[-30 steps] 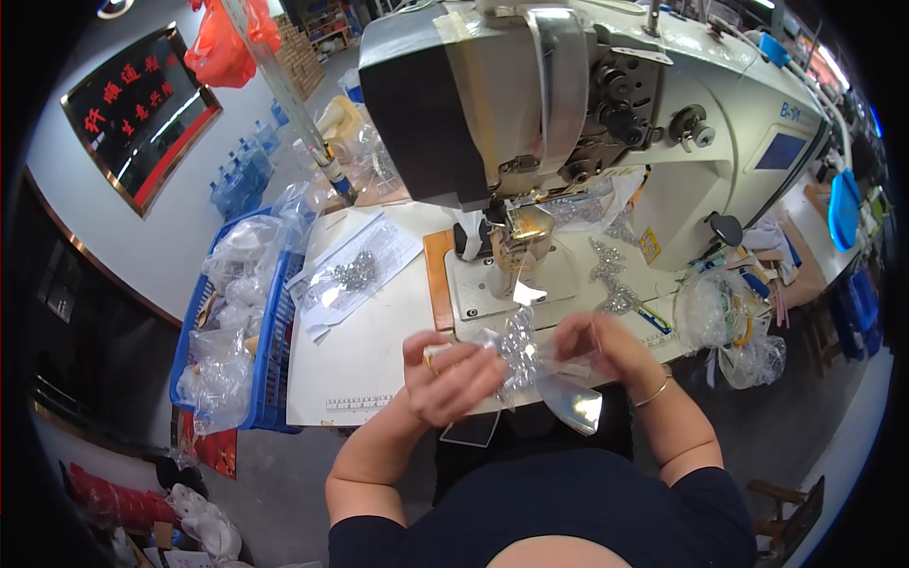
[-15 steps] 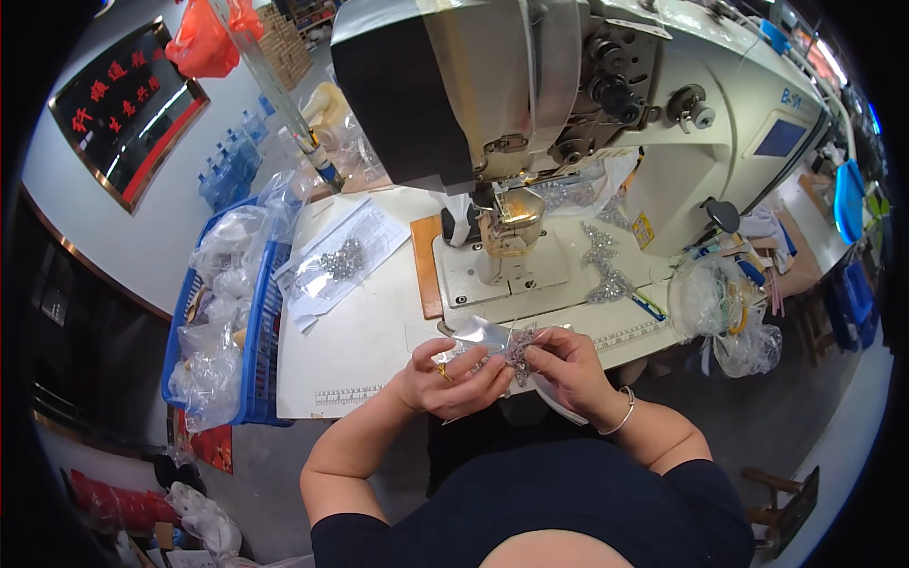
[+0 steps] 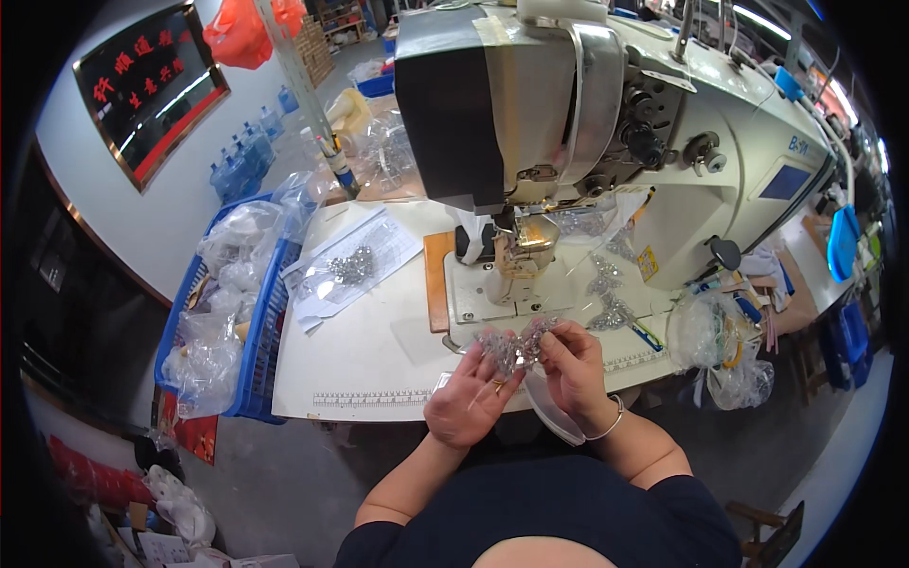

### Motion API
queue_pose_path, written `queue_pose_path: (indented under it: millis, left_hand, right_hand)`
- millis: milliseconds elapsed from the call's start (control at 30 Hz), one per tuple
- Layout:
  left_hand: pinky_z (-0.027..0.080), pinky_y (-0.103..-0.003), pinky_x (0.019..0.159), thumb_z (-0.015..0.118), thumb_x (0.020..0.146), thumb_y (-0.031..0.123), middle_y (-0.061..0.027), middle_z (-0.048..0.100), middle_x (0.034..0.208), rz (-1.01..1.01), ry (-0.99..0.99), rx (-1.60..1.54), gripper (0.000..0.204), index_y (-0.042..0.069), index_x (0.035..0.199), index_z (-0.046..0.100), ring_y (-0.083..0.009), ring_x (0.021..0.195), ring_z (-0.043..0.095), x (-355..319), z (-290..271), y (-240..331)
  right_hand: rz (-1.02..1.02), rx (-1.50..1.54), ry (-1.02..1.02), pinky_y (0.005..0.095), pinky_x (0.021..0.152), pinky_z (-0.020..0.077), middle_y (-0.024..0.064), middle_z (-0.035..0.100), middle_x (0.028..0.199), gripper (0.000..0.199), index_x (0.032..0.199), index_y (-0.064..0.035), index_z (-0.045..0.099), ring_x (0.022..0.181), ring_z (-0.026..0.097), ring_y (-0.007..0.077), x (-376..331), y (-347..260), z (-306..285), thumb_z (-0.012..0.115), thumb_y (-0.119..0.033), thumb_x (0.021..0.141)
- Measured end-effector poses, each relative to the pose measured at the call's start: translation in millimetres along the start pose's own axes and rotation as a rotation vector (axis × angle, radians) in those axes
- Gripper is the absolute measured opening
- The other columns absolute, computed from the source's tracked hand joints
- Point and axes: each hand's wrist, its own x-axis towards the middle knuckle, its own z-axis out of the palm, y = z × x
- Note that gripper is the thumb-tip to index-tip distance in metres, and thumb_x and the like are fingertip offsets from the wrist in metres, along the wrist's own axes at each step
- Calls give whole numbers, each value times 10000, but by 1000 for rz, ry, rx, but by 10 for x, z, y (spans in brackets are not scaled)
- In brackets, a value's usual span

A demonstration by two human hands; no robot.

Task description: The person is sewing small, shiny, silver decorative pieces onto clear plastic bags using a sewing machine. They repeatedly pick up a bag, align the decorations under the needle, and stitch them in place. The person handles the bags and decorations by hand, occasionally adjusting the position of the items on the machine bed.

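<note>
Both hands, left hand [image 3: 471,402] and right hand [image 3: 571,364], pinch the sequin appliqué [image 3: 516,346] shut; keeping it flat, they should feed toward the presser foot [image 3: 516,275] at 12 o'clock.

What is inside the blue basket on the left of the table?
The blue basket holds a pile of clear plastic bags, crumpled and stacked above its rim. What the bags contain, and the basket's bottom, are covered and cannot be seen.
</note>
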Motion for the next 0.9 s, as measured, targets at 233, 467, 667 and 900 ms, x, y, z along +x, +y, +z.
queue_pose_path:
  millis: [233,467,667,900]
  left_hand:
    - [214,-445,1106,627,791,382,-204,194,1470,71,-200,65,797,78,1419,242,-299,1345,264,130,-103,21]
    - [487,-307,839,634,794,-20,-79,595,1032,9,370,662,411,-13,1181,496,-179,956,588,257,-47,-26]
    - [508,-299,747,638,784,-51,-78,615,931,143,464,440,240,-17,1010,563,-162,844,609,312,2,-127]
    - [521,-309,767,629,784,-59,-86,612,923,122,469,466,233,-16,1002,557,-171,834,618,310,-38,-32]
  right_hand:
    - [-47,-177,121,244,778,470,86,634,954,138,990,32,575,858,583,115,-4,76,-8,594,-28,868]
    - [-22,-232,122,228,758,463,62,627,910,136,991,30,577,808,571,98,-2,95,-25,590,-17,864]
    - [41,-281,103,233,758,464,60,621,909,172,1020,23,572,802,565,95,19,55,-62,603,-16,855]
    - [-670,-1019,245,328,822,421,90,565,943,416,1107,-41,544,913,491,196,45,-170,-74,717,-59,729]
